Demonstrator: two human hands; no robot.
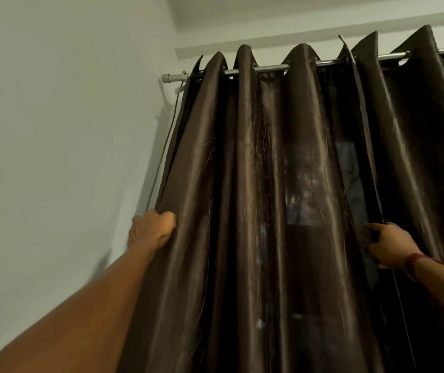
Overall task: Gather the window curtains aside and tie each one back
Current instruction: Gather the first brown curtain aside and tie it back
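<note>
left hand (152, 228) fisted on left curtain (256, 184) outer edge | right hand (389, 244) pinching its inner hem | satin between my grips: light, slippery, I'd bunch deep | hangs from rod (269, 68) above

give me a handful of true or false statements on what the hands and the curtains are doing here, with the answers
1. The left hand grips the outer edge of the left curtain, beside the wall. True.
2. The right hand hangs free, touching no fabric. False: it holds the inner edge of the left curtain, where that meets the right curtain.
3. The curtains hang from a metal rod. True.
4. The left curtain is already bunched and tied back. False: it hangs spread in folds between the hands, and no tie shows around it.
5. The curtains are white and sheer. False: they are dark brown and glossy.
</note>
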